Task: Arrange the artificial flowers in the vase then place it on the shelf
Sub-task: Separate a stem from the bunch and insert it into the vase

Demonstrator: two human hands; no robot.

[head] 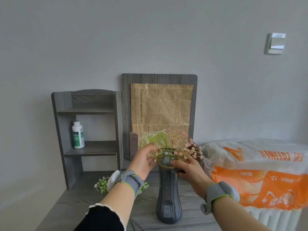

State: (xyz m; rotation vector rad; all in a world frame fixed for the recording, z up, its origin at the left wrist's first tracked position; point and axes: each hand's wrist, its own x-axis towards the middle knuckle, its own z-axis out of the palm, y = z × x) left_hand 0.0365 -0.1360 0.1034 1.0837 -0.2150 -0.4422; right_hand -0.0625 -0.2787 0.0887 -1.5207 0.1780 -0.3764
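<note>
Two forearms reach in from the bottom edge, each with one padded grey fabric wristband trimmed in green cord; the left also shows a black sleeve with a frilled white cuff. Between them, on the grey wood-grain table (80, 195), stands one dark blue-grey ribbed vase (168, 199), upright, glossy, narrowing to a neck with a thin brass-coloured rim.

The left hand (143, 162) is at the left of the rim, thumb and curved fingers closed loosely round the white-green artificial flower sprigs (154, 139) that stand in the vase. The right hand (189, 168) grips the vase neck from the right, thumb at the rim beside the stems and fingers curled just beneath. Pink artificial flower sprigs (191, 150) also rise from the vase and droop rightward over that hand. All have thin green wiry stems and tiny clustered blossoms.

One loose white-green sprig (102, 184) lies flat on the table behind the left wrist.

To the right lies one crinkled orange-and-white plastic pack (260, 174), on a white ribbed surface.

Further back stands one grey wood-grain shelf unit (86, 100) with two shelves; the lower holds one white plastic bottle with a green label (78, 135). Beside it, one grey board (159, 78) leans on the wall, fronted by one tan newspaper-print sheet (162, 107). One silver wall switch (275, 43) sits high on the right.
</note>
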